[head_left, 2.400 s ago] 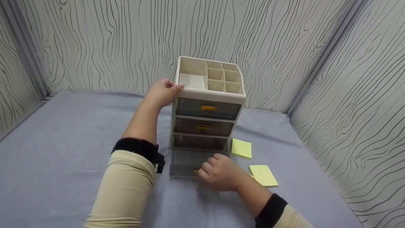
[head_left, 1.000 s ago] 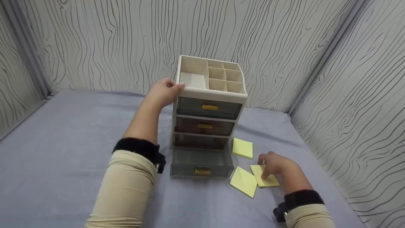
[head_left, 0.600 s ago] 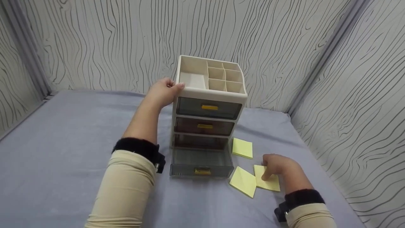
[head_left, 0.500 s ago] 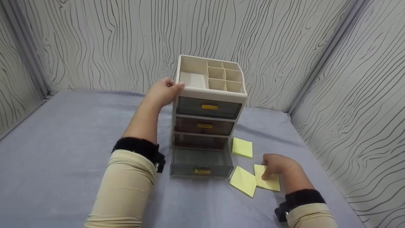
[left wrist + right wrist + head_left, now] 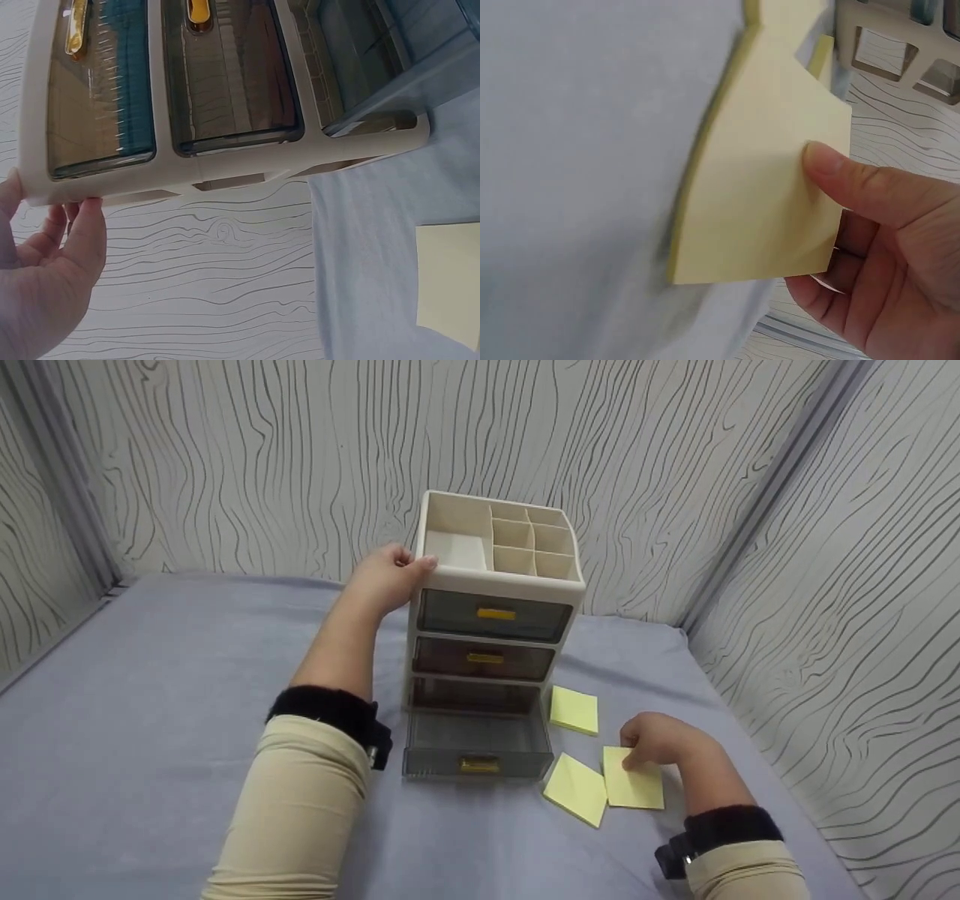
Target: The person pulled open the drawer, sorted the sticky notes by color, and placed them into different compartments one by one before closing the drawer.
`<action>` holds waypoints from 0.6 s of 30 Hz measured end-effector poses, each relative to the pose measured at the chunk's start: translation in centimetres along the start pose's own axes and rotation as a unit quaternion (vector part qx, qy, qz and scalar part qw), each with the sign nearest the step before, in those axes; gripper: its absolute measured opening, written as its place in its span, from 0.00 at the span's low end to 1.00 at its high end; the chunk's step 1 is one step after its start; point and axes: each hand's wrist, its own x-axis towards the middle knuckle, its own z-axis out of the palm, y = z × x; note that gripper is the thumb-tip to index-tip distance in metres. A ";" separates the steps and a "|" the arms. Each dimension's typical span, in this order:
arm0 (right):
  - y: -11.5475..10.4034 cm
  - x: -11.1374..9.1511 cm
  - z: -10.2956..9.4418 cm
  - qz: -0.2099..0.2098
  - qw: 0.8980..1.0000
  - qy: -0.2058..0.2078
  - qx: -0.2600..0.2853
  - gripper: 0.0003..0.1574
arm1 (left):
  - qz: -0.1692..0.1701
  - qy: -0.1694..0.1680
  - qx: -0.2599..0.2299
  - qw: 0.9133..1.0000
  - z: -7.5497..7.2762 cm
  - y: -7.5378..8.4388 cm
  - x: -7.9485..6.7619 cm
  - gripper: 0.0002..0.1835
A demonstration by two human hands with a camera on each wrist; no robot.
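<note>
Pinching a yellow note pad [image 5: 637, 791] by its far edge, the right hand [image 5: 664, 741] is setting its thumb above and curling its fingers beneath. The pad is occupying the right part of the worktop [image 5: 187, 697], on or just above its surface, apparently touching a second pad [image 5: 576, 790] on its left. Judged as light, bendable paper, it is probably favoring a hold at one edge. The left hand [image 5: 386, 577] is gripping the left rim of the drawer organizer [image 5: 510, 577], whose pulled-out bottom drawer [image 5: 442, 765] is facing the unseen front edge; open room is extending toward the right edge
</note>
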 end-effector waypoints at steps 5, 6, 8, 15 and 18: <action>-0.4 -0.9 -1.0 0.001 1.000 -0.017 0.022 0.08 | 0.003 -0.001 0.000 1.000 0.0 0.0 -0.1 0.22; -0.5 -1.0 -1.2 0.000 1.000 -0.017 0.022 0.08 | 0.003 -0.001 0.000 1.000 0.0 0.0 -0.1 0.22; -0.8 -1.3 -1.6 -0.008 1.000 -0.015 0.018 0.08 | 0.004 -0.002 0.002 1.000 0.0 0.0 -0.1 0.23; -1.8 -1.8 -3.1 -0.060 0.998 -0.009 0.006 0.08 | -0.001 -0.002 0.007 1.000 0.0 0.0 0.0 0.23; -2.5 -2.1 -3.9 -0.089 0.996 -0.003 0.007 0.08 | -0.004 -0.003 0.004 1.000 0.0 -0.1 0.1 0.23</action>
